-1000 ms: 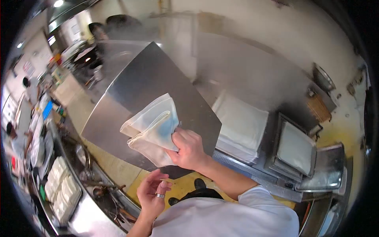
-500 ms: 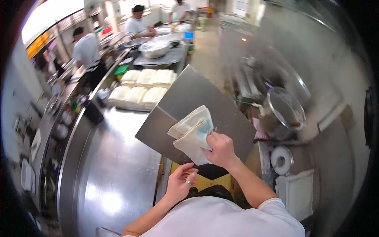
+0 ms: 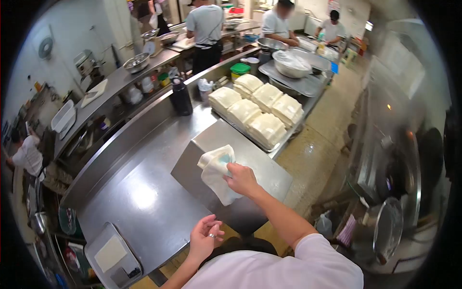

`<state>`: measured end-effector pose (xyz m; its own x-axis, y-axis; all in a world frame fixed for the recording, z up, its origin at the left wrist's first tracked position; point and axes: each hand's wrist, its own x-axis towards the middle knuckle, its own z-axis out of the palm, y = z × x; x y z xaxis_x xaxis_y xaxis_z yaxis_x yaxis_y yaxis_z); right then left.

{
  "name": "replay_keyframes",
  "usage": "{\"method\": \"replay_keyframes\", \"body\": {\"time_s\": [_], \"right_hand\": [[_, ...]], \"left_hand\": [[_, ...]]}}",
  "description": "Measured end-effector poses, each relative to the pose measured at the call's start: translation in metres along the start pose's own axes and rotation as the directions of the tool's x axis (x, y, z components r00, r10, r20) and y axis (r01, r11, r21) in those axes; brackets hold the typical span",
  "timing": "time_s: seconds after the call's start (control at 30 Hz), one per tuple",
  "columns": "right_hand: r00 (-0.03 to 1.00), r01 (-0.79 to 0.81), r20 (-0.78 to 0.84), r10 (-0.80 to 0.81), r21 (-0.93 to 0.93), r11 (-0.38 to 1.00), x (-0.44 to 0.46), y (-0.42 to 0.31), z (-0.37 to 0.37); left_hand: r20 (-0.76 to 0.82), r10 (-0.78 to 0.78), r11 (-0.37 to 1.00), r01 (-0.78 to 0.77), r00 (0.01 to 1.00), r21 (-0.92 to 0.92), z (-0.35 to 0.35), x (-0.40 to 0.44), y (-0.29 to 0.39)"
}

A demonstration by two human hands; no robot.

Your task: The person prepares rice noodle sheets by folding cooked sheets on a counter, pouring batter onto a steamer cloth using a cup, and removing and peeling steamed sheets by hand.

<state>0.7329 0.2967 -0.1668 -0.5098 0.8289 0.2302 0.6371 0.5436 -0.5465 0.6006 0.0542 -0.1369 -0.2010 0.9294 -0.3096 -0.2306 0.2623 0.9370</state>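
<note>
My right hand (image 3: 241,179) grips a folded white cloth (image 3: 217,176) with a pale blue patch. The cloth hangs over a grey metal box-like piece (image 3: 262,178) with flat faces, at the right end of the steel table (image 3: 139,159). Whether cloth and metal touch, I cannot tell. My left hand (image 3: 206,236) is in front of my body by the table's near edge, fingers loosely bent and apart, with a ring on one and nothing held.
Several stacks of pale, flat sheets (image 3: 243,111) sit on a tray behind the metal piece. A dark bottle (image 3: 181,97) stands by the table's back ledge. At front left lies a tray (image 3: 91,255) with a white sheet. Co-workers (image 3: 204,29) stand beyond; cooking equipment (image 3: 385,164) lines the right.
My view has swung left, bringing more of the table and the front-left tray into sight. My right hand still holds the cloth; my left hand has drawn away from the metal piece's edge.
</note>
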Motion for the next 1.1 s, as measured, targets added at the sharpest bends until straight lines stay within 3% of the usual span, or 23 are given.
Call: {"method": "replay_keyframes", "body": {"time_s": [0.3, 0.63, 0.8, 0.87, 0.97, 1.03, 1.1], "right_hand": [[0.974, -0.15, 0.173, 0.144, 0.026, 0.988, 0.1, 0.056, 0.049], [0.96, -0.166, 0.232, 0.157, 0.019, 0.986, 0.143, 0.078, 0.061], [0.965, -0.184, 0.195, 0.173, 0.039, 0.982, 0.135, 0.068, 0.043], [0.982, -0.169, 0.1, 0.162, 0.061, 0.984, 0.124, 0.074, 0.04], [0.985, -0.127, -0.098, 0.139, 0.119, 0.985, 0.094, 0.07, 0.02], [0.975, -0.11, -0.177, 0.133, 0.135, 0.985, 0.063, 0.064, -0.001], [0.959, -0.206, -0.166, 0.229, 0.147, 0.967, 0.025, 0.049, -0.022]], "left_hand": [[-0.313, -0.004, 0.999, -0.012, 0.95, -0.048, 0.026, 0.018, 0.0], [-0.379, -0.013, 0.997, -0.017, 0.925, -0.077, 0.041, 0.047, 0.003], [-0.273, 0.021, 0.998, -0.035, 0.962, -0.047, 0.042, 0.07, 0.013], [-0.213, 0.042, 0.997, -0.055, 0.976, -0.056, 0.044, 0.077, 0.022], [-0.061, -0.002, 1.0, 0.0, 0.998, -0.027, 0.037, 0.08, 0.037], [0.083, 0.044, 0.999, -0.045, 0.996, 0.008, 0.032, 0.079, 0.059], [0.262, 0.13, 0.99, -0.139, 0.956, 0.015, 0.027, 0.075, 0.085]]}}
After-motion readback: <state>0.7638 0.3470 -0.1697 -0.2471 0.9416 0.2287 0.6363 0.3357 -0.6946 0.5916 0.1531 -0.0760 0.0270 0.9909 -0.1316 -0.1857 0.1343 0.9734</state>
